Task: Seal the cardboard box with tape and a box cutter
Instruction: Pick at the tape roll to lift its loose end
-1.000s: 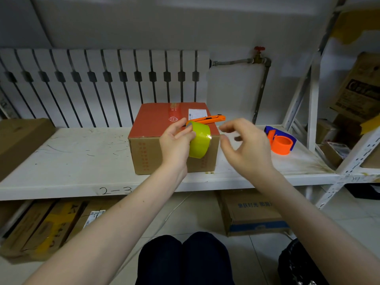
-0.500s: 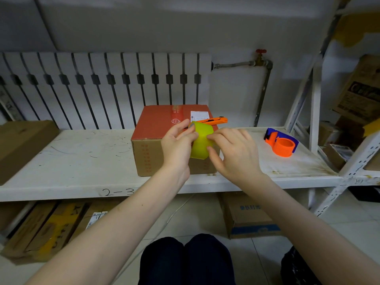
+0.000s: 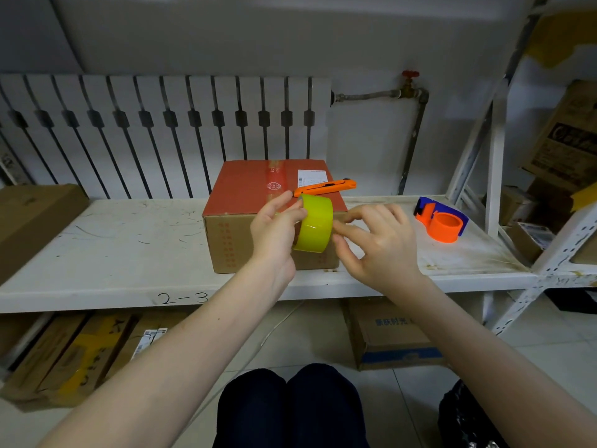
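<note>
A cardboard box [image 3: 255,185] with a red top stands on the white shelf [image 3: 106,247], its flaps closed. An orange box cutter [image 3: 324,187] lies on the box's right rear edge. In front of the box, my left hand [image 3: 274,231] holds a roll of yellow-green tape [image 3: 315,224] by its core and side. My right hand [image 3: 378,240] is just right of the roll, fingers spread, thumb and fingertips touching the roll's outer face. I cannot see a loose tape end.
An orange and blue tape dispenser [image 3: 442,221] sits on the shelf to the right. A brown carton [image 3: 32,218] lies at far left. A radiator [image 3: 161,130] backs the shelf. More cartons sit on the floor below and on the right-hand rack.
My right hand came in from the right and met the tape roll, then drew back slightly with fingers spread. The left hand kept the roll in front of the box.
</note>
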